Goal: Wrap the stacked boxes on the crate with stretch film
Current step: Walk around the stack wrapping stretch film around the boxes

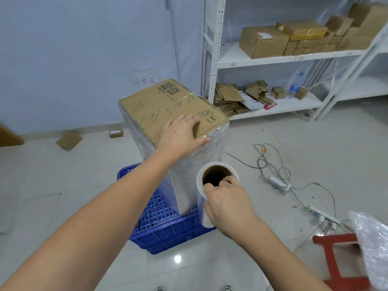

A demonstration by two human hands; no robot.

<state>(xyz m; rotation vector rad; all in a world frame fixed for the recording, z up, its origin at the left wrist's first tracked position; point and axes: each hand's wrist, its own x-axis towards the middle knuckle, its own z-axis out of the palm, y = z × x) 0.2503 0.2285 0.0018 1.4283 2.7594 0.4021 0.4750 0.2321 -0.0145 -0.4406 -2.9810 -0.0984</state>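
Note:
A stack of cardboard boxes (159, 106) stands on an upturned blue plastic crate (165, 232), its sides covered in clear stretch film (201, 156). My left hand (180, 136) lies flat on the near right corner of the top box, fingers straight. My right hand (226, 202) grips the upright stretch film roll (214, 175) just right of the stack, with the thumb hooked inside its brown cardboard core. The roll stands close against the wrapped side.
White metal shelving (216, 64) with cardboard boxes stands behind and to the right. Cables and power strips (279, 183) lie on the tiled floor at right. A red stool (336, 255) and bubble wrap (373, 244) are at the lower right. Small boxes (69, 140) lie by the wall.

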